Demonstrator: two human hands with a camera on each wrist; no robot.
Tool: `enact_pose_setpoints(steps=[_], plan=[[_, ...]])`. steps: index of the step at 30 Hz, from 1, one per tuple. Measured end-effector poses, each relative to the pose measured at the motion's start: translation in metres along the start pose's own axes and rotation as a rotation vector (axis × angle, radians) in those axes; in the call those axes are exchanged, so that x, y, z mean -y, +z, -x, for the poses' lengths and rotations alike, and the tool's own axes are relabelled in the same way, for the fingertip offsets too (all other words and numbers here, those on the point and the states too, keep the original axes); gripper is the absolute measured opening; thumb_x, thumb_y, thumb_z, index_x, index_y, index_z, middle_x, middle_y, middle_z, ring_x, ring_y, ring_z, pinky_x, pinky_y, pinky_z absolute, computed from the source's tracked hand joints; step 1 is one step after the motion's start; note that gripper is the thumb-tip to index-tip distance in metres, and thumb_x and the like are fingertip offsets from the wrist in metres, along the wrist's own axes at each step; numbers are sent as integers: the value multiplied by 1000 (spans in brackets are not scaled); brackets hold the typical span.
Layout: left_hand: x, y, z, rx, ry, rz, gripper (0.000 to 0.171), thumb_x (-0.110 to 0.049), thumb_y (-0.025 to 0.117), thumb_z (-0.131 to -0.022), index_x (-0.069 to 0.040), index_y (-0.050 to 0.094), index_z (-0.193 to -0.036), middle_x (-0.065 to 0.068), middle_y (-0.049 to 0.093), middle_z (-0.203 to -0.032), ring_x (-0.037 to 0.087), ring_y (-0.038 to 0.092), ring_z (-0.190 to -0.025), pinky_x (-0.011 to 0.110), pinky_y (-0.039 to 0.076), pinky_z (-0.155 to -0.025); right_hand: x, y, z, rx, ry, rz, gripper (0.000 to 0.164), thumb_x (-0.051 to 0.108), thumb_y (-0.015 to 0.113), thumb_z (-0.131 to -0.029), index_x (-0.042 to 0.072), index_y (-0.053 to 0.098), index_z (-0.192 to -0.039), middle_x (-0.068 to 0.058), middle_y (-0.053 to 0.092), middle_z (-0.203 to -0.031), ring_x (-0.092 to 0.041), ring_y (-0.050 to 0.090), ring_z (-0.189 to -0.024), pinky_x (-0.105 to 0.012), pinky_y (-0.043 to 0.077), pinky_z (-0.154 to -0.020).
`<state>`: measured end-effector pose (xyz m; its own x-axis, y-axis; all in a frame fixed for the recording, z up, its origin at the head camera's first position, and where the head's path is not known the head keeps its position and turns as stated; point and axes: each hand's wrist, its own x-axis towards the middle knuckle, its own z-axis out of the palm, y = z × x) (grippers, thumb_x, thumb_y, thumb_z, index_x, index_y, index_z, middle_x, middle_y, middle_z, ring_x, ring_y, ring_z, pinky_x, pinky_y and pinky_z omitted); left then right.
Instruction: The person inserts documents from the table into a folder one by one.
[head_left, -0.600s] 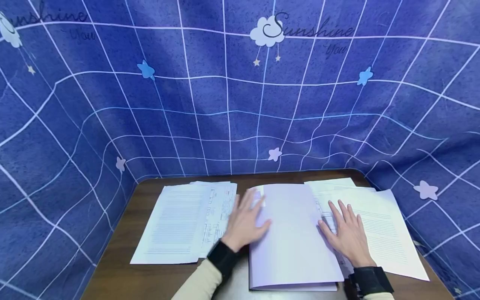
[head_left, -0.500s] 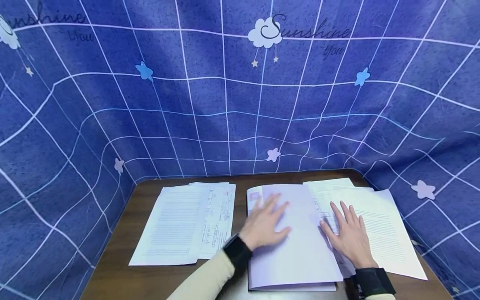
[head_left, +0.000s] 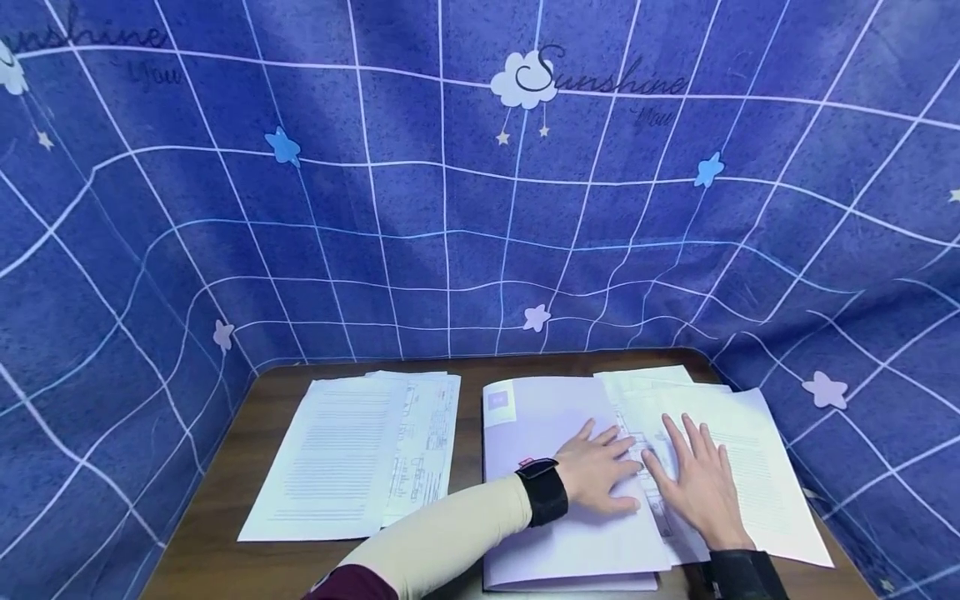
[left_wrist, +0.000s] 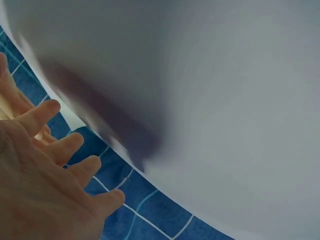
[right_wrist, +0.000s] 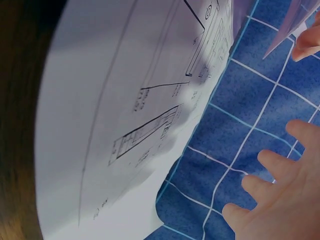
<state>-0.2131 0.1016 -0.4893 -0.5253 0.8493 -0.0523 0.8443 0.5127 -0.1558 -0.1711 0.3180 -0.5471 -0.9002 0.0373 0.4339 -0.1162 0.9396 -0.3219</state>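
A pale lavender folder lies in the middle of the table, with a small square label at its upper left corner. Across its cover reaches my left arm, and my left hand rests with spread fingers at the folder's right edge. Just beyond that edge, my right hand is spread over a sheet with line drawings and the printed pages. In the right wrist view the drawn sheet shows up close beside my straight fingers. Neither hand grips anything.
Another stack of printed sheets lies on the left of the brown wooden table. A blue curtain with white grid lines hangs behind the table and along both sides.
My left hand has slid right across the folder, from its left edge to its right edge, uncovering the label. My right hand has stayed nearly in place. The head view has shifted slightly.
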Motion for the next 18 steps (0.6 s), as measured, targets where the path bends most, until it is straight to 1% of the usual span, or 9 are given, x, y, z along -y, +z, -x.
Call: enact_pose_setpoints(steps=[6, 8, 11, 14, 16, 18], plan=[[-7, 5, -9, 38, 22, -30, 63, -77, 42, -95, -45, 52, -148, -12, 33, -165, 19, 24, -155, 49, 21, -123, 1, 0, 5, -9, 21, -8, 72, 49, 61, -99, 9, 42, -155, -33, 37, -155, -59, 28, -143, -78, 19, -108], [-8, 7, -10, 49, 28, -30, 61, -77, 44, -94, -46, 55, -145, -13, 33, -165, 18, 24, -155, 49, 21, -123, 1, 0, 7, -7, 30, -13, 70, 48, 60, -100, 9, 42, -155, -33, 38, -155, -60, 29, -142, -79, 20, -107], [-8, 5, -9, 58, 36, -25, 60, -78, 45, -93, -45, 56, -142, -12, 33, -165, 19, 24, -154, 49, 23, -123, 0, 1, 10, -9, 56, -28, 64, 43, 56, -103, 7, 42, -154, -35, 38, -153, -62, 30, -140, -79, 21, -106], [-3, -5, -8, 34, 41, -11, 61, -78, 44, -93, -44, 54, -143, -12, 31, -166, 19, 25, -154, 51, 26, -121, -2, 2, 10, -36, 76, -29, 56, 33, 53, -106, 2, 43, -152, -39, 40, -149, -65, 34, -136, -79, 25, -104], [2, -16, -6, 4, 41, 8, 63, -78, 43, -94, -42, 53, -145, -11, 29, -167, 20, 25, -154, 52, 28, -120, -3, 2, 8, -62, 67, -33, 54, 26, 56, -105, -1, 45, -150, -41, 42, -146, -66, 37, -132, -78, 29, -102], [8, -27, -3, -37, 45, 35, 62, -76, 43, -95, -40, 53, -145, -9, 29, -167, 21, 26, -154, 54, 31, -119, -1, 5, 5, -67, 43, -40, 55, 24, 60, -103, -2, 45, -148, -43, 42, -144, -68, 38, -128, -78, 31, -101]])
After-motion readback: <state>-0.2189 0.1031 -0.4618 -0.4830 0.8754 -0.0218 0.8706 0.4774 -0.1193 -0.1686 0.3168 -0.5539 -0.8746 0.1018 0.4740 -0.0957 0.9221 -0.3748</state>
